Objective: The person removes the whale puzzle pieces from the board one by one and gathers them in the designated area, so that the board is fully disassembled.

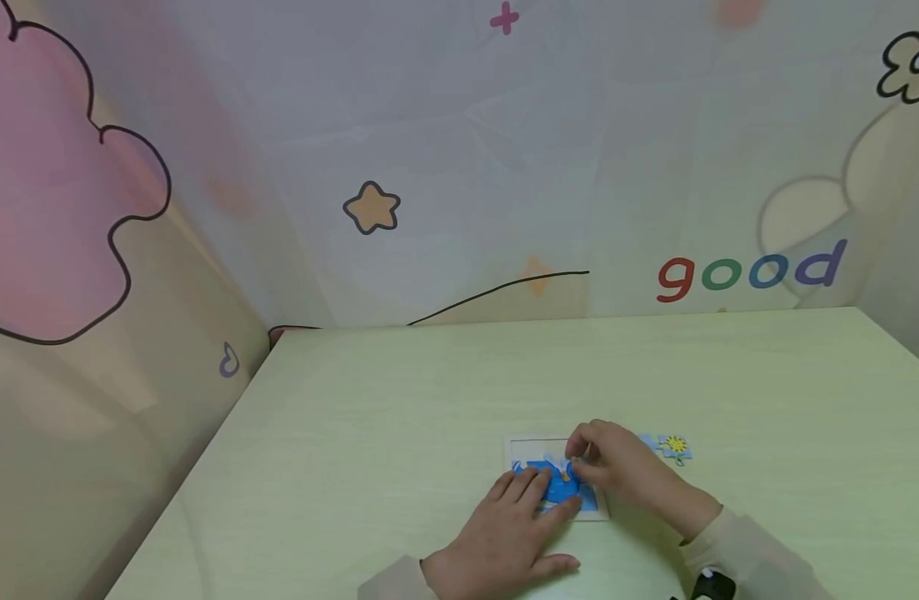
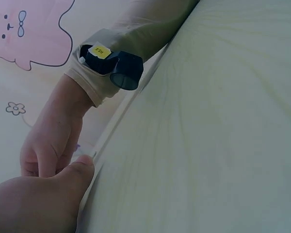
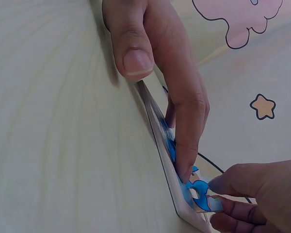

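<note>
A framed jigsaw puzzle [image 1: 594, 514] with a blue picture lies flat on the table. My left hand [image 1: 504, 525] rests across its lower left part, fingers straight and spread, covering some of the picture. At the puzzle's upper right, my right hand [image 1: 616, 462] pinches a blue-and-white puzzle piece [image 3: 202, 194] between thumb and fingers. In the right wrist view that piece stands tilted up at the frame's edge, close to a left fingertip. The left wrist view shows both hands but hides the puzzle behind them.
Loose puzzle pieces [image 1: 675, 447], one with a yellow flower, lie right of the puzzle, partly behind the right hand. The pale green table [image 1: 317, 450] meets a printed cloth backdrop [image 1: 459, 167] at the back. A black wrist camera [image 2: 126, 70] sits on the right sleeve.
</note>
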`<state>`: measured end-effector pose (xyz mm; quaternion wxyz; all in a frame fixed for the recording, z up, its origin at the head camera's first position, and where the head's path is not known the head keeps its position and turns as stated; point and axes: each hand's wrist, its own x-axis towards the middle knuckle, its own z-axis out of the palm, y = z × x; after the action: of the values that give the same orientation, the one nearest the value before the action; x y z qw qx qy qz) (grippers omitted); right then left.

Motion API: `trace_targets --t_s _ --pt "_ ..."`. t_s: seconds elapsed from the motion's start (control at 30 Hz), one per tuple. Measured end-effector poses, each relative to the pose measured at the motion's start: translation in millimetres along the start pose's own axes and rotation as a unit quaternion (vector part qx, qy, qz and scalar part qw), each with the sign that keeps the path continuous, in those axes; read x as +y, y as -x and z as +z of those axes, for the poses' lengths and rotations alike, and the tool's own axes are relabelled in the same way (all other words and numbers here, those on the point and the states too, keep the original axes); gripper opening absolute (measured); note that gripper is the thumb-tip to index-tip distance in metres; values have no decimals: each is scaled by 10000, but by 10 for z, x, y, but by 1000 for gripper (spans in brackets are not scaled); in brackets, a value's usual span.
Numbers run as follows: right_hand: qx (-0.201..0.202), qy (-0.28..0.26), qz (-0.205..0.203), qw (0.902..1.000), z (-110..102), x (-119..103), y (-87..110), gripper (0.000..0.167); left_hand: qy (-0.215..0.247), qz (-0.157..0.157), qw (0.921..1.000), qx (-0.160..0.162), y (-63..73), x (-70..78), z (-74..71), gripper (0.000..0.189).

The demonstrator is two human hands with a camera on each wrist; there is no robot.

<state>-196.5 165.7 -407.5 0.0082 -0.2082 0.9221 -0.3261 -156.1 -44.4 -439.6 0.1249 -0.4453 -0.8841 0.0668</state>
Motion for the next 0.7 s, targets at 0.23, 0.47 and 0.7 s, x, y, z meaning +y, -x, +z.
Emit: trace_targets --t_s 0.23,0.47,0.7 --pt "-66 -145 -69 9998 -41 24 -10 9 11 -15 10000 53 -11 1 -6 58" --pt "-109 -278 -306 9991 -78 29 -3 5 -6 -29 10000 60 -3 -1 -7 58" --pt "-120 -400 -264 9988 -150 17 30 3 -87 28 9999 120 2 -6 0 59"
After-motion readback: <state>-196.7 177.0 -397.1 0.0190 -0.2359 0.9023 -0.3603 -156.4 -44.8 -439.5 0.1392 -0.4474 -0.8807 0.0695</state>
